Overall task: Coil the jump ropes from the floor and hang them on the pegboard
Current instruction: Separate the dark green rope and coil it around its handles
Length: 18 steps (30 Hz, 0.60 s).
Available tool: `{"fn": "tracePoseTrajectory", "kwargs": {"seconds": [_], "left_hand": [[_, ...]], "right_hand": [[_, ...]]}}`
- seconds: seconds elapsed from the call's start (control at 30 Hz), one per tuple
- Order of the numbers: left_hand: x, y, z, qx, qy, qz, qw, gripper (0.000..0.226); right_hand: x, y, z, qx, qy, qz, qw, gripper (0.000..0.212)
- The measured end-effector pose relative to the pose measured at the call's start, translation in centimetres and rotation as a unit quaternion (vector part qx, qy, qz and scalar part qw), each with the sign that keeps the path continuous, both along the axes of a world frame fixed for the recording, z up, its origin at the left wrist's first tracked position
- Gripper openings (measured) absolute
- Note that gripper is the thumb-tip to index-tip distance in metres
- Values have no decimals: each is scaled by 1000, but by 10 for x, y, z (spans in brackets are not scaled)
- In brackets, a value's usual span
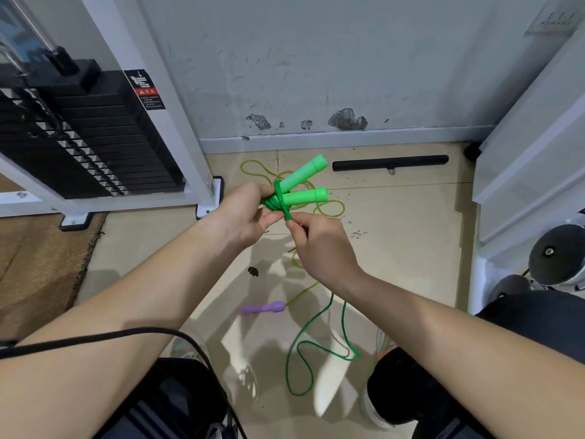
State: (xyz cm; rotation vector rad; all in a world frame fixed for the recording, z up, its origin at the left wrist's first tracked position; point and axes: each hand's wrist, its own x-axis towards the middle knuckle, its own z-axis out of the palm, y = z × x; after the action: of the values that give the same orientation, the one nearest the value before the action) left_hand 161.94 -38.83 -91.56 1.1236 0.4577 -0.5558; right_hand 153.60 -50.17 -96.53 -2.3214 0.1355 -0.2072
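Observation:
My left hand (243, 213) grips the two green handles (304, 185) of a green jump rope, with several turns of cord wound round their base. My right hand (319, 245) pinches the green cord just below the handles. The rest of the green cord (304, 343) hangs down from that hand and loops on the floor. A second rope lies on the floor: its yellow-green cord (256, 171) curls behind the handles, and one purple handle (262, 308) lies below my hands. No pegboard is in view.
A white-framed weight machine with a black weight stack (95, 144) stands at the left. A black bar (391, 162) lies by the wall. White cabinets (531, 172) and round weights (557, 258) stand at the right. A brown mat (38, 264) covers the floor at left. A black cable (126, 335) crosses my left forearm.

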Motion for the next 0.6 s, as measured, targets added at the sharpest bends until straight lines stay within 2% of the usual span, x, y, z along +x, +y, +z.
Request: {"fn": "tracePoseTrajectory", "kwargs": {"seconds": [0.07,0.1,0.17,0.27,0.33,0.43,0.53,0.6], "left_hand": [[2,3,0,-12,15,-5,1000,28],[2,4,1,-4,11,-14,1000,25],[0,4,1,19,-9,-32,999,18],[-4,2,3,18,-48,-5,999,23],[-2,4,3,7,-57,20,998,26],[5,9,7,13,-61,34,997,30],[9,15,8,-2,-60,33,998,32],[8,17,10,1,-61,13,998,30]], "right_hand": [[0,1,-1,-34,-23,11,999,40],[-1,2,-2,-41,-31,15,999,38],[-1,3,-3,-51,-38,19,998,34],[-2,1,-2,-33,-40,17,999,31],[-1,-1,1,71,-6,-1,997,27],[1,-5,4,271,101,7,957,36],[5,-19,2,349,147,87,921,30],[12,-33,3,360,151,109,914,22]]}}
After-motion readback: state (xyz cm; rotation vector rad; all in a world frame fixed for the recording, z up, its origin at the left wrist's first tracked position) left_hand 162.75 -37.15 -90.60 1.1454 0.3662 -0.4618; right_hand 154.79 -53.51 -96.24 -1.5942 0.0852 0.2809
